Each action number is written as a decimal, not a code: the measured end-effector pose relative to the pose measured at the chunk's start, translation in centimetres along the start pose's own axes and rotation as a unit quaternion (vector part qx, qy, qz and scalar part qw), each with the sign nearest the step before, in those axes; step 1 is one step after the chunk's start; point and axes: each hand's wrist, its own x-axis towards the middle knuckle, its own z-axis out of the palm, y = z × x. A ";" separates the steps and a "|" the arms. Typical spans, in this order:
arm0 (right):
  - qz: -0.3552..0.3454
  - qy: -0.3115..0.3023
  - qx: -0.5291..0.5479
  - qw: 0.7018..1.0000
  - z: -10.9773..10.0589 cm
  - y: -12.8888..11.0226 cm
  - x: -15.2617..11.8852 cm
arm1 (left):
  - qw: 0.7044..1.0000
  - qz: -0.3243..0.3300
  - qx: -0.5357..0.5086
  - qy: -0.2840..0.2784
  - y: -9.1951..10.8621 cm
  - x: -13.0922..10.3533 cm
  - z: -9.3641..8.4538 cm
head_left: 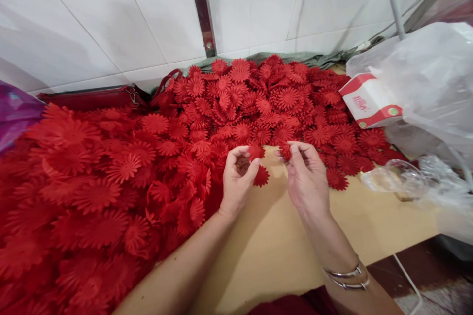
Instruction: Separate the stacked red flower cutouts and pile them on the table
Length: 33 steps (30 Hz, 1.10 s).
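My left hand (239, 174) pinches a small red fabric flower piece (256, 151) between thumb and fingers. A second red flower piece (262, 176) lies just below it, by the thumb; whether it touches the hand I cannot tell. To the right, my right hand (306, 172) is closed on another red flower piece (285, 151), partly hidden by the fingertips. The two hands are apart, above the tan tabletop (266, 236). Behind them and along the left spreads a large heap of red petal-edged flower pieces (240, 103).
At the right, a white and red tissue box (371, 102) leans by a translucent plastic bag (424, 74). A clear plastic cup (404, 177) lies in front of them. A dark red handbag (92, 98) rests against the tiled wall (148, 5), where a metal bracket (202, 7) is fixed.
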 end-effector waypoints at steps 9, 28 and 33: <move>-0.109 -0.084 -0.155 0.978 1.0 -1.1 -1.6 | 0.986 0.071 0.133 -0.072 1.0 -0.5 -0.4; -0.165 -0.149 -0.228 0.948 1.2 -1.5 -1.7 | 0.999 -0.019 -0.014 -0.047 0.5 0.0 -0.4; -0.074 -0.121 -0.140 0.980 0.8 -1.0 -1.5 | 0.997 -0.012 -0.017 -0.080 0.5 0.0 -0.3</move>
